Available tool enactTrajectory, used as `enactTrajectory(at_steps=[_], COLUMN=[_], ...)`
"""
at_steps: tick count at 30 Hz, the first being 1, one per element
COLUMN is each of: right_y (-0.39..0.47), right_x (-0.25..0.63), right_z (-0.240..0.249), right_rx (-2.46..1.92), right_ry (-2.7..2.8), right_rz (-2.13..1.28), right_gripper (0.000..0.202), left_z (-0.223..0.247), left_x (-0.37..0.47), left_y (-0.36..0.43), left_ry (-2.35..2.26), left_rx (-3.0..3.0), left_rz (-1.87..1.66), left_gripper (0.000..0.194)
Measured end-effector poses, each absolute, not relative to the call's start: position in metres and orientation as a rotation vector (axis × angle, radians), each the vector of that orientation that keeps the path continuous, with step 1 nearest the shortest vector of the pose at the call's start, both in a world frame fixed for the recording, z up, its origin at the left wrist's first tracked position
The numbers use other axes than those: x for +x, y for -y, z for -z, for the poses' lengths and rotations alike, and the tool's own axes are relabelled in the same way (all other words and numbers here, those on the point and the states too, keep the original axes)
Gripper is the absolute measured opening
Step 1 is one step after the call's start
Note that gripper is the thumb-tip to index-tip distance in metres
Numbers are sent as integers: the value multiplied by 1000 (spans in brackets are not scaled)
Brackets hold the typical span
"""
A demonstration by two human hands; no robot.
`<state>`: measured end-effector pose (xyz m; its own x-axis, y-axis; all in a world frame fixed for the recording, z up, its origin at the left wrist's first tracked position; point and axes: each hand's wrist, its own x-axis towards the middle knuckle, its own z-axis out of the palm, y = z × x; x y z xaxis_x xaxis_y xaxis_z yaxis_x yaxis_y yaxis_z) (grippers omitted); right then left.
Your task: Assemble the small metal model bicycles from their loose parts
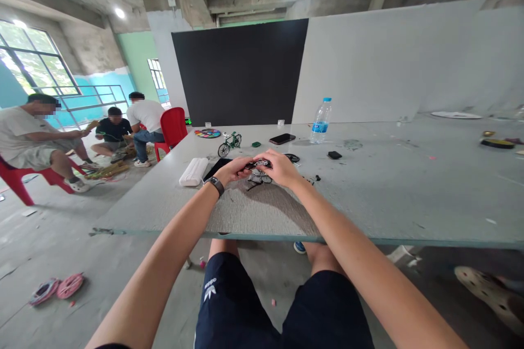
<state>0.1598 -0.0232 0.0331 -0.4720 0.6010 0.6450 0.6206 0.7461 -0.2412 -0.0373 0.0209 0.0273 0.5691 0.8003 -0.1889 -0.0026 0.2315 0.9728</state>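
Note:
My left hand point(235, 169), with a dark watch on the wrist, is closed on one end of a small black-and-silver piece point(261, 163). The fingers of my right hand point(282, 167) curl over the piece's other end, so much of it is hidden. Right below my hands, small loose parts point(258, 181), some of them ring-shaped, lie on the table point(368, 196). Beyond them stands a green model bicycle point(230, 144). A black ring-shaped part point(292, 157) lies just behind my right hand, and tiny black bits point(314, 179) are to its right.
A white box-like object point(194, 172) and a dark flat slab point(216, 168) lie left of my hands. Farther back are a phone point(282, 139), a water bottle point(321, 122) and a colourful disc point(207, 133). Several people sit at the left, near a red chair point(173, 126).

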Motion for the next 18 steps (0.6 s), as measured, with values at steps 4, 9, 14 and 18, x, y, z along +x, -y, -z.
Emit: enactTrajectory(at_steps=[4, 9, 14, 18], right_y=[25, 25, 26, 27], right_x=[160, 162, 161, 158], right_z=[-37, -35, -35, -36], right_rx=[-923, -934, -896, -888], right_ry=[2175, 2168, 2150, 2093], right_rz=[11, 122, 116, -16], right_gripper=[17, 18, 20, 20], left_z=[-24, -23, -28, -30], left_x=[-37, -37, -35, -35], left_y=[-23, -24, -18, -14], left_ry=[-801, -770, -768, -766], left_rx=[1230, 1216, 1187, 1180], left_rz=[-645, -672, -678, -687], left_gripper=[21, 19, 20, 22])
